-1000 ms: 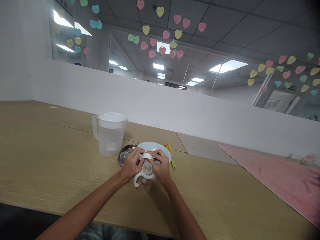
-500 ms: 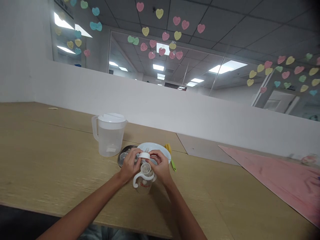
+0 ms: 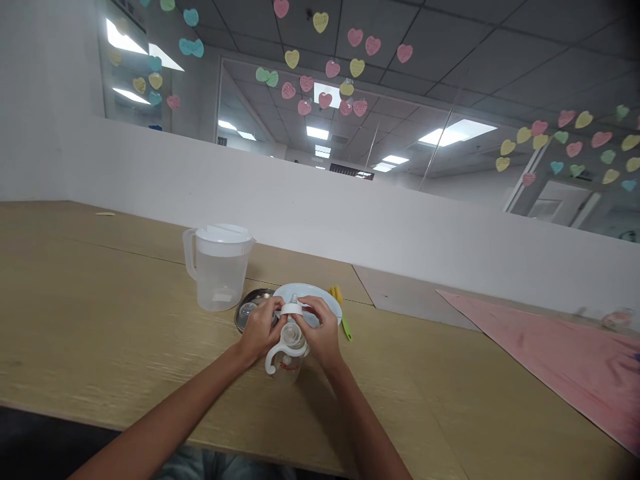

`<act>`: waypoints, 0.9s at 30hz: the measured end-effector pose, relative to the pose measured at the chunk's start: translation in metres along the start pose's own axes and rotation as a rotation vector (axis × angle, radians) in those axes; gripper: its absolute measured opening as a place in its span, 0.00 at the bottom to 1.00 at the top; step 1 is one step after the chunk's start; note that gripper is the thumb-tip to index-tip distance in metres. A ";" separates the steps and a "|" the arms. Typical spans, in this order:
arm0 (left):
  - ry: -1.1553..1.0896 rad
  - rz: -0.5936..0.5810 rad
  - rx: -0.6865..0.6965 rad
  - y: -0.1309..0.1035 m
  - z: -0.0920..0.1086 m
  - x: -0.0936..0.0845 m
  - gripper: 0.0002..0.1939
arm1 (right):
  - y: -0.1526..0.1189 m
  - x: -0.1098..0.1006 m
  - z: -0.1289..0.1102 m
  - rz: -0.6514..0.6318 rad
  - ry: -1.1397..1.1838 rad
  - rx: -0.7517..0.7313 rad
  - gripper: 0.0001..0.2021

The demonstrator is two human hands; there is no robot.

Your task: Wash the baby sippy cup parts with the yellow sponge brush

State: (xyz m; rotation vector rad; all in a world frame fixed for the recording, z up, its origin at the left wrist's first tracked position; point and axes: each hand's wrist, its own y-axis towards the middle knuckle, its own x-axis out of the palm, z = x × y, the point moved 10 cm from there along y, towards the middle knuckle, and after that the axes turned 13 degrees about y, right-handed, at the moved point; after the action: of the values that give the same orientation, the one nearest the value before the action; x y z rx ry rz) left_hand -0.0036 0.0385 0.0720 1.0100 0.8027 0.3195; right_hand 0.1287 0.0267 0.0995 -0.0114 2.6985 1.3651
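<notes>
Between the fingertips of my left hand (image 3: 260, 331) and my right hand (image 3: 323, 330) is a white bottle collar with a clear nipple (image 3: 292, 308). Both hands pinch its rim from opposite sides. Just below and nearer to me stands a clear baby bottle (image 3: 288, 367), upright on the table, its open mouth facing up. A white handle ring (image 3: 291, 351) with a curved grip sits around its neck, and red print shows on its side. Whether the collar's underside touches anything is hidden by my fingers.
A lidded clear pitcher (image 3: 220, 270) stands at the left back. Behind my hands are a round metal dish (image 3: 240, 321) holding a clear dome-shaped piece (image 3: 247, 311), a white plate (image 3: 305, 289) and a yellow-green brush (image 3: 345, 323). A pink sheet (image 3: 550, 353) covers the right side.
The collar has shifted slightly and tilted between my fingertips. My hands stay nearly in place, and the bottle stands as before.
</notes>
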 end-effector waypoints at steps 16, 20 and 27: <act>0.034 0.010 0.087 0.000 0.010 -0.006 0.12 | 0.000 -0.003 0.005 0.040 -0.007 0.059 0.09; 0.068 0.070 0.175 -0.001 0.020 -0.014 0.11 | -0.001 -0.004 0.004 0.039 -0.036 0.047 0.11; 0.046 0.024 0.175 0.001 0.023 -0.011 0.10 | -0.001 0.001 0.004 -0.028 -0.015 0.028 0.11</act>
State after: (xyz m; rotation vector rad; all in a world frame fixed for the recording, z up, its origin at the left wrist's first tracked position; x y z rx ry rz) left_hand 0.0057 0.0184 0.0847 1.1804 0.8715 0.2978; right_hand 0.1279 0.0293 0.0969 -0.0357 2.6943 1.3150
